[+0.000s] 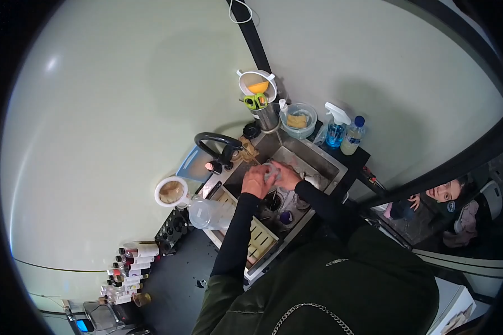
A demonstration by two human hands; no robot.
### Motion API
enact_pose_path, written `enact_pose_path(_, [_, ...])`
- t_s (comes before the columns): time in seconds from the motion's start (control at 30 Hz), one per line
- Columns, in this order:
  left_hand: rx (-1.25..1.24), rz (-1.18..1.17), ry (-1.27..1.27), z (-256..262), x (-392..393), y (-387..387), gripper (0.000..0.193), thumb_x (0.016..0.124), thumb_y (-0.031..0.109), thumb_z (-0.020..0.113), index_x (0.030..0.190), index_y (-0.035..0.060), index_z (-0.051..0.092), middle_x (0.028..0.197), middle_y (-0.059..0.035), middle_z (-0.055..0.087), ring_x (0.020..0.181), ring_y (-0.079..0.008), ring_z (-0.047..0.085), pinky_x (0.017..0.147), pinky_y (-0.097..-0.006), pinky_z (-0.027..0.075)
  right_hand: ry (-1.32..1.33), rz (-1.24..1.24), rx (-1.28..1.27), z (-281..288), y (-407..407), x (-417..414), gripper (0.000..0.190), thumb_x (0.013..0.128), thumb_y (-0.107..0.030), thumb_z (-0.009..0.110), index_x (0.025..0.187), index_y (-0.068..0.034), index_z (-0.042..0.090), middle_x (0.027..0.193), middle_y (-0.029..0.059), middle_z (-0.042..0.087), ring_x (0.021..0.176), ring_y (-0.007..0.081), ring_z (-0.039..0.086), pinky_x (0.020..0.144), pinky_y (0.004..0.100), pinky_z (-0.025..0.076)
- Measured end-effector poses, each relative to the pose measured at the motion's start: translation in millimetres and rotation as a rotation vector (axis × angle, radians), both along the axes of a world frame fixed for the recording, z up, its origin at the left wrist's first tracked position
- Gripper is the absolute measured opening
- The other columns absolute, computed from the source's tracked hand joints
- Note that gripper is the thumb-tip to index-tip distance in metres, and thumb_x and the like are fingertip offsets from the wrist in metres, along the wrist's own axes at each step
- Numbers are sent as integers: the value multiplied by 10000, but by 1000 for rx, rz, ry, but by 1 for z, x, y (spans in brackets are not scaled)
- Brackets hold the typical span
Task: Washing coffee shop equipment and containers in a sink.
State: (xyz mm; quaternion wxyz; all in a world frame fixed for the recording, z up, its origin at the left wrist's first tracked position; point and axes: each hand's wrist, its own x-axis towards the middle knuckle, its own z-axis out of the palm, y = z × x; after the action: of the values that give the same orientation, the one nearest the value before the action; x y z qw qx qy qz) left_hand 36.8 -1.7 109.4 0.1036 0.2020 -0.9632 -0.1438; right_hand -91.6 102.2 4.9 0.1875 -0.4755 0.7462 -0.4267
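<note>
Over the steel sink (333, 163), my left hand (256, 182) and my right hand (287, 176) meet around a small clear cup or lid (271, 171). Fingers cover much of it, so its exact kind cannot be told. The black curved faucet (219, 137) arches in from the left, and a thin stream of water seems to run from its spout beside my hands. Below them, in the basin, lie a purple-capped item (286, 217) and several clear or metal pieces. A cream slatted drain tray (260, 239) sits across the near left part of the sink.
A clear plastic jug (203, 213) rests by the tray. Behind the sink stand a steel utensil holder (266, 118), a tub (305, 133) with a sponge (296, 121), a blue spray bottle (335, 133) and a blue-capped bottle (352, 138). Small bottles (130, 272) line the left counter. Another person (442, 192) is at right.
</note>
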Motion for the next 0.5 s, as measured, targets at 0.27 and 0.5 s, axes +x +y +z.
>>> enact_pose_path(0.27, [-113,142,-225,-24,2,1,553,956,541,520,1215,65,631,1176,-162,677,1153,-348,608,1097,-685,249,-13,-31,149,16,-26,12,682,823,-126,681,1453,-86,421,1406,182,516,1257,400,512,1063,461,415])
enact_pose_path(0.5, [257,168,-210,-43,2,-26,574,972,559,469,1206,76,674,1126,-191,695,1036,-438,663,990,-673,399,165,99,1,33,-23,10,654,847,-116,627,1464,-111,410,1389,167,520,1294,379,473,1093,472,364])
